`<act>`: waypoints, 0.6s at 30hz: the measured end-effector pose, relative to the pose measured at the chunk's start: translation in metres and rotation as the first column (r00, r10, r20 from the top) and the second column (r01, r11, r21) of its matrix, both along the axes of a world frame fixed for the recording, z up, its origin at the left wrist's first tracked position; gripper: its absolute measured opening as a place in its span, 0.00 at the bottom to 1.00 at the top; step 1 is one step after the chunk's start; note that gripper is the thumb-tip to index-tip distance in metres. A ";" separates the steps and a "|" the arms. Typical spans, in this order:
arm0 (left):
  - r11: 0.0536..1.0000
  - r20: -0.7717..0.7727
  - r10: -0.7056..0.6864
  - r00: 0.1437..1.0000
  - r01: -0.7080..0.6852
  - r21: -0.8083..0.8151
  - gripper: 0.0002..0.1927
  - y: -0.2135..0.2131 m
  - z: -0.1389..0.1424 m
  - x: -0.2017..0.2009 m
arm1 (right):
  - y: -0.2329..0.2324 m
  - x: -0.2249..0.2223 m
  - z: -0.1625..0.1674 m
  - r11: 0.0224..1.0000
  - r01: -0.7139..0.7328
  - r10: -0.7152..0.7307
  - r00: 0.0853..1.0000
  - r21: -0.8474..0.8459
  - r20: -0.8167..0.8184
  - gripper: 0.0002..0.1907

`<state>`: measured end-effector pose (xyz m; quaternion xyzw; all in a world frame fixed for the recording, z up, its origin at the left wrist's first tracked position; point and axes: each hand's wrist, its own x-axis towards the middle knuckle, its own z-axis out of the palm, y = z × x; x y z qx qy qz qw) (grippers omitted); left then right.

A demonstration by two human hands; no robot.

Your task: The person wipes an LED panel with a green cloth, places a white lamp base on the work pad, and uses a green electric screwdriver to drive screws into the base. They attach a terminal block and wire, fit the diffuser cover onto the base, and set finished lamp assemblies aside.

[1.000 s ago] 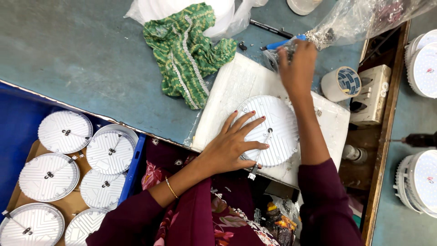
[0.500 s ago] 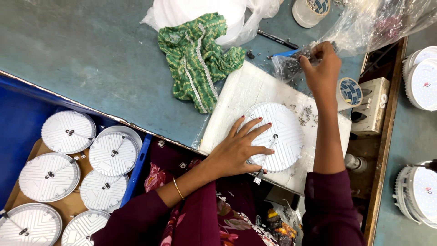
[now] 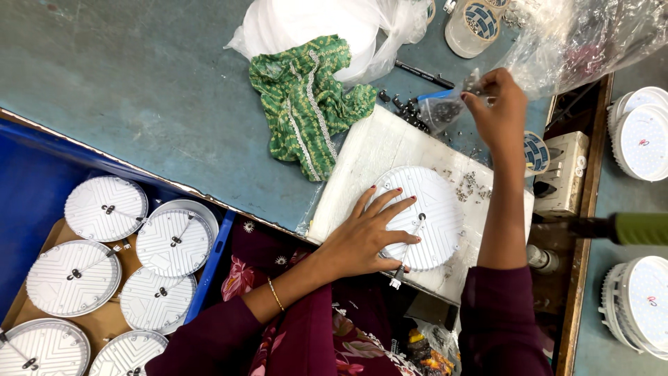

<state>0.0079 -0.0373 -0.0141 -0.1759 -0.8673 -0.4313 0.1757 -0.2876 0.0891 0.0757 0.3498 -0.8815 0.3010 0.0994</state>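
Note:
My left hand (image 3: 365, 233) lies flat with fingers spread on a round white ribbed lamp housing (image 3: 431, 209), which rests on a white foam pad (image 3: 362, 167). My right hand (image 3: 495, 108) is raised beyond the pad, fingers pinched at a small clear bag of dark screws (image 3: 445, 110). What the fingertips hold is too small to tell. Loose small screws (image 3: 467, 186) lie on the pad just right of the housing.
A green patterned cloth (image 3: 306, 104) and a white plastic bag (image 3: 327, 28) lie on the blue-grey table. A blue crate (image 3: 104, 264) at lower left holds several identical white housings. More round lamps (image 3: 643, 139) stand at right. A green-handled tool (image 3: 626, 228) points in from the right.
My right hand has moved farther from me and to the right, toward the screw bag. The view has shifted a little. My left hand stays pressed on the housing.

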 end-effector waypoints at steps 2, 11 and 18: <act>1.000 0.005 -0.004 1.000 0.004 -0.005 0.24 0.000 -0.001 0.001 | -0.005 -0.007 -0.011 1.000 0.005 -0.005 0.999 0.007 -0.045 0.13; 1.000 0.014 -0.001 1.000 0.001 -0.002 0.24 0.001 0.000 -0.001 | -0.029 -0.011 -0.035 0.991 0.004 0.027 0.974 0.134 -0.225 0.12; 1.000 0.019 -0.004 1.000 0.004 -0.007 0.24 0.001 0.001 -0.001 | -0.051 0.017 -0.028 0.923 -0.265 0.291 0.955 0.280 -0.055 0.07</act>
